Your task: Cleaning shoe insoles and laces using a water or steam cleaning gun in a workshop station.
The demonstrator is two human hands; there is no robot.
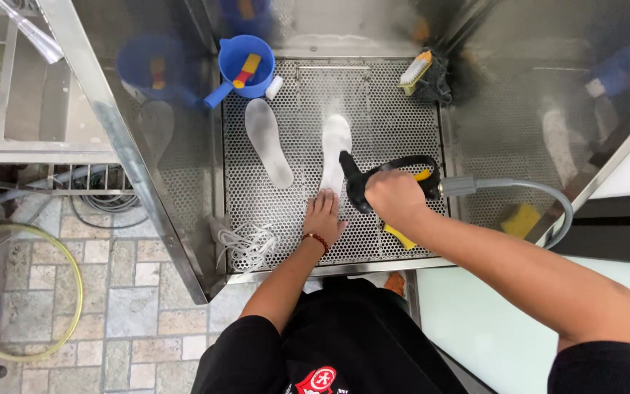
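My right hand (395,197) grips a black spray gun (362,182) with a yellow trigger, its nozzle pointing at a white insole (335,146) lying on the perforated metal tray (402,124). My left hand (322,217) presses flat on the near end of that insole, fingers spread. A grey hose (519,188) runs from the gun to the right. A second white insole (267,142) lies to the left, apart from both hands.
A blue cup (246,66) with a red and yellow tool stands at the tray's back left. A brush (417,71) lies at the back right. White laces (246,242) sit at the front left, a yellow sponge (401,235) under my right wrist. Steel walls enclose the tray.
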